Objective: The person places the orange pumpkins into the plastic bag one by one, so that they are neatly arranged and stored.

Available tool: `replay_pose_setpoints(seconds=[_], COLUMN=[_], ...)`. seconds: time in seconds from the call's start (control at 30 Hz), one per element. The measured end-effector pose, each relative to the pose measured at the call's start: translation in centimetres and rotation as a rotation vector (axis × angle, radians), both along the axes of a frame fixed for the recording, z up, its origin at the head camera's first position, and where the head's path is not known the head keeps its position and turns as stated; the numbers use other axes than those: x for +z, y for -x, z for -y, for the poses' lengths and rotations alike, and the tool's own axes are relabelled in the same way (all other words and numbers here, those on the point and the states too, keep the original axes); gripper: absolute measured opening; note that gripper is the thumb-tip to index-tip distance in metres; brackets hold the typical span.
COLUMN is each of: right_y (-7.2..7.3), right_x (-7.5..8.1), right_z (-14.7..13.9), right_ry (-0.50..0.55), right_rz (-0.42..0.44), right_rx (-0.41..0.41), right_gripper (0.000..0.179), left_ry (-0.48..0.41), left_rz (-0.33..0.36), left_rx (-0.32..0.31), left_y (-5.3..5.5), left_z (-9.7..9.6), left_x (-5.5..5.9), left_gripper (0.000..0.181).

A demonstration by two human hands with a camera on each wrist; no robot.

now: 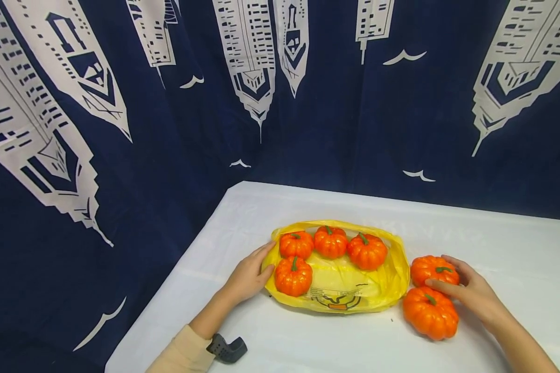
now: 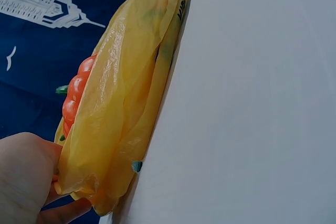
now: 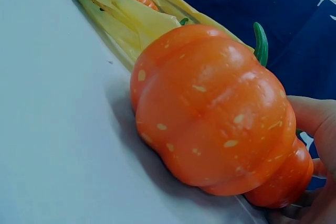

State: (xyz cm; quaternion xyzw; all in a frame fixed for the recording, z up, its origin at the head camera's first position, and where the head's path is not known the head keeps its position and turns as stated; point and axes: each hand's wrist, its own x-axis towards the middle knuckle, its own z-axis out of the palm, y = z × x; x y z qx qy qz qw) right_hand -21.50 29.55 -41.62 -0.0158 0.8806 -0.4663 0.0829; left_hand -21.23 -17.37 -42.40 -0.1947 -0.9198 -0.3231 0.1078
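Observation:
A yellow plastic bag (image 1: 350, 287) lies flat on the white table (image 1: 308, 342), and several small orange pumpkins rest on it, one at the front left (image 1: 293, 276). My left hand (image 1: 248, 277) is at the bag's left end and pinches its rim (image 2: 79, 182) between thumb and fingers. Two more pumpkins sit on the table right of the bag. My right hand (image 1: 471, 292) curls over the farther one (image 1: 430, 269), with the thumb on its near side. The nearer pumpkin (image 1: 430, 313) fills the right wrist view (image 3: 210, 108), with the gripped one (image 3: 281, 184) partly hidden behind it.
A dark blue curtain (image 1: 168, 155) printed with white skyscrapers hangs behind and to the left of the table. The table's left edge (image 1: 168, 280) runs diagonally close to my left arm. Bare tabletop lies in front of the bag and at the far right.

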Motion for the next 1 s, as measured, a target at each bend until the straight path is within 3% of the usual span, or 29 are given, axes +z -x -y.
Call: replay_pose_setpoints(seconds=[0.27, 0.5, 0.77, 1.0], right_y=[-0.15, -0.05, -0.2, -0.19], right_x=[-0.56, -0.67, -0.61, -0.62], right_z=[0.02, -0.12, -0.05, 0.25], right_ry=[0.011, -0.04, 0.021, 0.025], right_rz=[-0.004, -0.031, 0.0, -0.025], right_rx=[-0.021, -0.025, -0.037, -0.034], right_gripper=[0.088, 0.085, 0.09, 0.089], left_ry=[0.01, 0.013, 0.027, 0.016], left_rz=[0.001, 0.004, -0.008, -0.005], left_rx=[-0.002, -0.005, -0.014, -0.001], left_y=[-0.08, -0.04, 0.02, -0.17], left_z=[0.0, -0.04, -0.09, -0.01], left_x=[0.01, 0.18, 0.17, 0.12], left_gripper=[0.056, 0.056, 0.055, 0.056])
